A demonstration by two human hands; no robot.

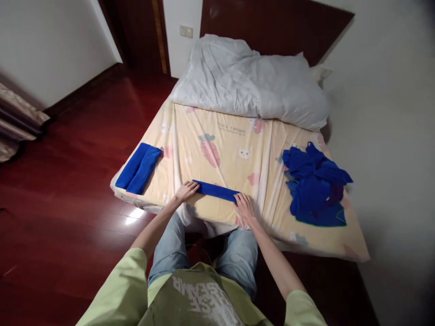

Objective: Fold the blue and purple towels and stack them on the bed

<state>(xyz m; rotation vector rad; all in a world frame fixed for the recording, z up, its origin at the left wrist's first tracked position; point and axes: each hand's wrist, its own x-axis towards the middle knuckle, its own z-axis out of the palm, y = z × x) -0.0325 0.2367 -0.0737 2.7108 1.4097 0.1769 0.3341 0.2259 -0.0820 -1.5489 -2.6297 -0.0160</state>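
Folded cloth [216, 190]: flat strip near bed [224, 136] front edge. Left hand [185, 190], right hand [244, 206]: flat, fingers spread, pressing strip ends, keeping fold. Finished stack [138, 168] left; unfolded pile [316, 185] right.

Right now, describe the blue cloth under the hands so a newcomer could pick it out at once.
Start at the bed with the yellow cartoon sheet. At its near edge lies a blue cloth folded into a narrow strip, left hand on one end, right hand on the other. Unlike the wider folded cloths at the left edge and the crumpled blue pile on the right, it is one thin strip.
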